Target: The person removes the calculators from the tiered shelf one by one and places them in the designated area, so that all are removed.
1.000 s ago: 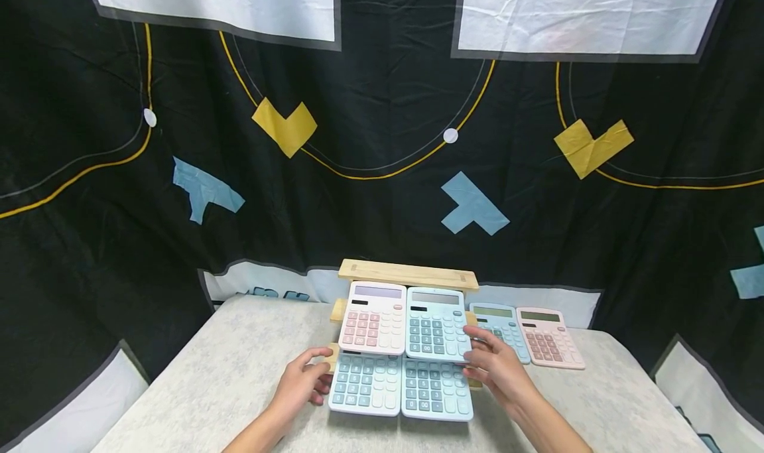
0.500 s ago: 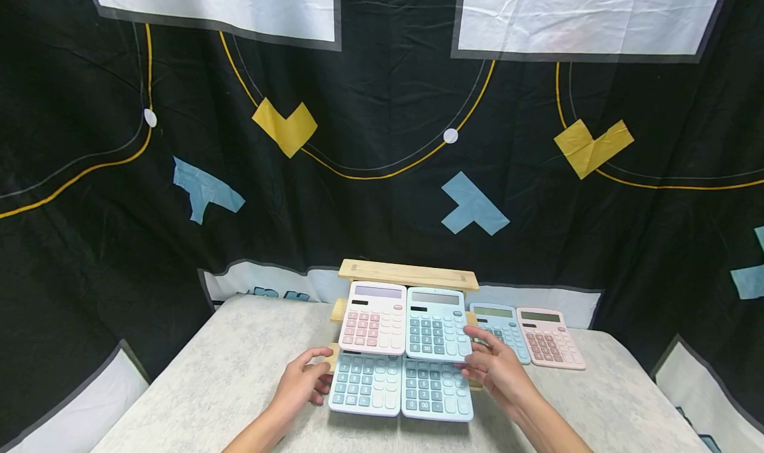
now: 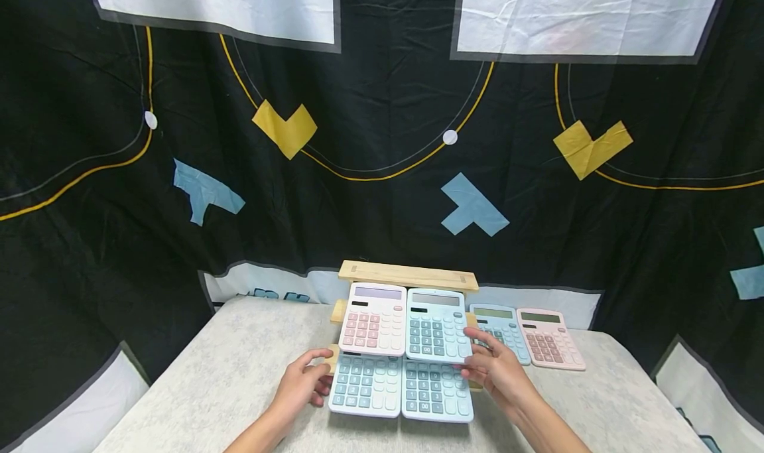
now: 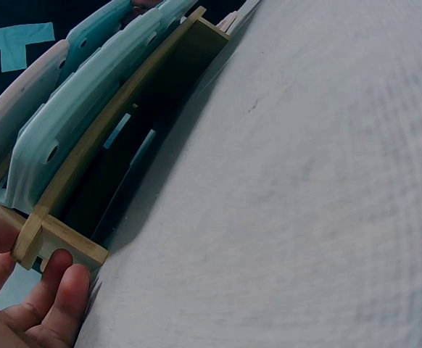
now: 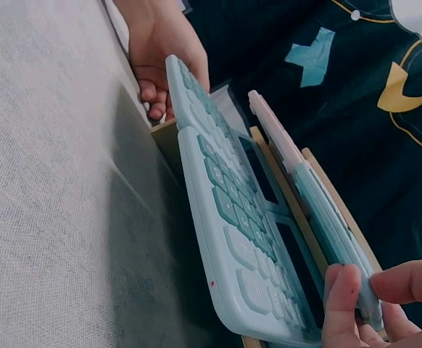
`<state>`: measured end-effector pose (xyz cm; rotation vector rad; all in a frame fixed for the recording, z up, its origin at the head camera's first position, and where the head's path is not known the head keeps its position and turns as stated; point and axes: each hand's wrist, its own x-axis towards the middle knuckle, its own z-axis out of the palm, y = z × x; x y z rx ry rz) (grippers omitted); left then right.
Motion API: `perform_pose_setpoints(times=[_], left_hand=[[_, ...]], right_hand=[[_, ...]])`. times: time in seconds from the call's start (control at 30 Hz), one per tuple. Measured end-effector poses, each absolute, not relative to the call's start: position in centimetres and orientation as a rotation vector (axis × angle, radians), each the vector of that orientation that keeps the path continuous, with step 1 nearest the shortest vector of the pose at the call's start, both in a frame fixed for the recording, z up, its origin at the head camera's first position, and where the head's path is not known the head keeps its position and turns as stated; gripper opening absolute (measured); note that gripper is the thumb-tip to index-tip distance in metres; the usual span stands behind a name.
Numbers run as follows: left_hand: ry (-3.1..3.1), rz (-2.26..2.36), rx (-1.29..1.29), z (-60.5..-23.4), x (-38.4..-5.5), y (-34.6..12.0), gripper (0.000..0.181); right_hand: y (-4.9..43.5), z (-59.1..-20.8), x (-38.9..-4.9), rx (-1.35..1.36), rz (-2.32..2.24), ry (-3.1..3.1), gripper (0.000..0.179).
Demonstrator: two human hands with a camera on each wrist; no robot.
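A wooden tiered stand (image 3: 408, 275) bears two rows of calculators, leaning back. On its upper row are a pink calculator (image 3: 373, 320) at left and a light blue calculator (image 3: 434, 327) at right. Below them sit two more blue calculators, left (image 3: 365, 385) and right (image 3: 438, 390), their tops partly hidden. My left hand (image 3: 298, 380) grips the stand's left end; the left wrist view shows thumb and fingers around its wooden end piece (image 4: 73, 239). My right hand (image 3: 498, 373) pinches the lower right corner of the upper blue calculator, thumb and fingers on opposite sides in the right wrist view.
Right of the stand, another blue calculator (image 3: 498, 327) and a pink calculator (image 3: 549, 337) lean at the back of the pale grey table (image 3: 197, 387). A black curtain (image 3: 382, 221) with tape shapes hangs behind the table.
My right hand's lower fingers have shifted slightly inward under the upper blue calculator. The stand, the calculators and my left hand keep their places.
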<state>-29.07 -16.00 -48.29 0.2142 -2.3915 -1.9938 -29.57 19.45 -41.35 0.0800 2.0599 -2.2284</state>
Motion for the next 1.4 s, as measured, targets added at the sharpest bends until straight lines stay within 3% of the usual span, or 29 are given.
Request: perform_pose_setpoints(times=[1.4], left_hand=[[-2.396,-1.983,0.229,-48.2,-29.1,-16.0,0.040]], right_hand=[[22.8,-40.6,-27.9,0.214,-2.279,2.029,0.067]])
